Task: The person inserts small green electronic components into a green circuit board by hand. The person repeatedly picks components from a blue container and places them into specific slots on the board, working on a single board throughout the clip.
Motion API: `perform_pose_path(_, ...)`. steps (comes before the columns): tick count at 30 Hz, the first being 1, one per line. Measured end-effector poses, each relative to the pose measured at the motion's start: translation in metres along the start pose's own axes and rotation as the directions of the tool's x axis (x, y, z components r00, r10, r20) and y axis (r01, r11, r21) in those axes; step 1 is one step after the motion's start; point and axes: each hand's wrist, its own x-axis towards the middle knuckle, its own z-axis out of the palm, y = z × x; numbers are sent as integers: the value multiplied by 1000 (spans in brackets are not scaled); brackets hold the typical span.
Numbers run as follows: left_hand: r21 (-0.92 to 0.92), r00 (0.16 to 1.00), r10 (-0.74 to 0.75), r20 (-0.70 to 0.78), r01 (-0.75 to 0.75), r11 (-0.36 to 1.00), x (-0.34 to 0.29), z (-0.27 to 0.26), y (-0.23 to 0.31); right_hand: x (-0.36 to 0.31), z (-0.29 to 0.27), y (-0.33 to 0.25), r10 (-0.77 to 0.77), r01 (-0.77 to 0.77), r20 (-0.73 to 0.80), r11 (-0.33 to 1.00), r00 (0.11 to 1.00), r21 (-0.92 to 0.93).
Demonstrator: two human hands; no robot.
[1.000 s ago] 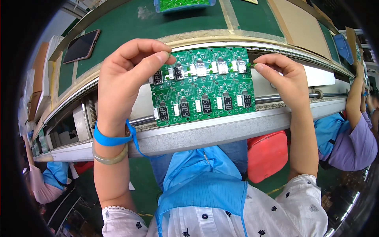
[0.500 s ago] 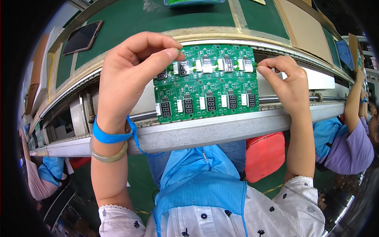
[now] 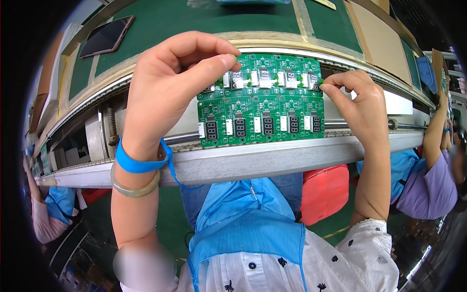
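Observation:
A green circuit board panel lies across the rails in front of me, with two rows of small boards carrying black digit displays and white connectors. Small green parts that look like LEDs stand along its upper row. Over the panel's upper left corner, my left hand is closed in a pinch; whatever its fingertips hold is hidden. My right hand pinches at the panel's right edge, around a small green part. A blue strap and a bangle circle my left wrist.
Metal rails run left to right under the panel. Behind them is a green bench top with a phone and a blue container. A red stool stands below. Other people work at both sides, one in a purple sleeve.
The view has shifted slightly, and the panel and both hands sit a little further right. A green speck at my left fingertips no longer shows. Both hands stay pinched.

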Motion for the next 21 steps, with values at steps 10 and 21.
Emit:
perform_pose_path(10, -21, 999, 43, -17, -44, 999, -1, 0, 2, 1, 0, -5, 267, -275, 78, 953, 961, 127)
perform_pose_path(21, 28, 999, 42, -20, -41, 999, -3, -2, 5, 2, -7, 2, 280, -272, -45, 952, 959, 141)
